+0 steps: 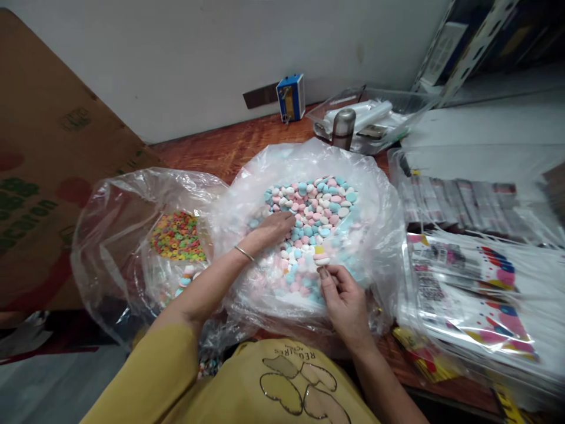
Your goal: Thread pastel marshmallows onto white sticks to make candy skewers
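Observation:
A large clear plastic bag (375,206) lies spread open on the table, holding a heap of pink, blue and white candies (313,203). Into the left side of that heap reaches my left hand (278,227), its fingers drawn together and touching the candies. Whatever its fingertips grip is hidden. Over the near part of the bag, my right hand (344,291) pinches a small stacked candy (321,258), pink and white with a yellow piece at its top, between thumb and fingers.
To the left, another clear bag (106,218) contains colourful small rings (179,235). A tall cardboard box (57,176) stands beyond it. Behind are a blue box (291,99), a metal flask (343,128) and a clear bin (397,135). Printed packaging pouches (468,294) lie at right.

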A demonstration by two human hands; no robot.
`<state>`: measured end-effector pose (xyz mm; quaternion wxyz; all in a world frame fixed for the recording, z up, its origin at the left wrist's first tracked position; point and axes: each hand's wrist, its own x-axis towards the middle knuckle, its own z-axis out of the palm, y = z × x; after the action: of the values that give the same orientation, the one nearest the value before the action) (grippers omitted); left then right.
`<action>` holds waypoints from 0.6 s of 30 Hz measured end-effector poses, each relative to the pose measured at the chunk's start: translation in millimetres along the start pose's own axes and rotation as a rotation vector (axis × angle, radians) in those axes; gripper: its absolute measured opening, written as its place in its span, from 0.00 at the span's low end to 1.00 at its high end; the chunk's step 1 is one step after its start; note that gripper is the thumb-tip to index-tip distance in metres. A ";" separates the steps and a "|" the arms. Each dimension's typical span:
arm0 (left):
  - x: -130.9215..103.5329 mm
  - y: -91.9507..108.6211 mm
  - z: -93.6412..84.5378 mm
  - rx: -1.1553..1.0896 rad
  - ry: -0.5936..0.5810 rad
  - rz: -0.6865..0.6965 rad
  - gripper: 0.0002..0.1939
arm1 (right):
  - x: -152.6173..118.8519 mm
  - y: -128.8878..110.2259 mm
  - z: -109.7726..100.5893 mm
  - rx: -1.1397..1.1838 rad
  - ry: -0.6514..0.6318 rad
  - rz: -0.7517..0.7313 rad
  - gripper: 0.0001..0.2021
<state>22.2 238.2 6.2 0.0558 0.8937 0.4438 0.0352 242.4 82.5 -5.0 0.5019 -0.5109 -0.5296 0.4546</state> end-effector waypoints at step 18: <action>-57.2 35.3 -8.6 -0.276 0.009 -0.146 0.04 | -6.5 6.6 -5.8 -0.047 0.034 0.037 0.15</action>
<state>14.6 172.0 18.7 0.1784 0.8429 0.4986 0.0955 248.6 76.3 -11.5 0.4903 -0.5399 -0.5220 0.4423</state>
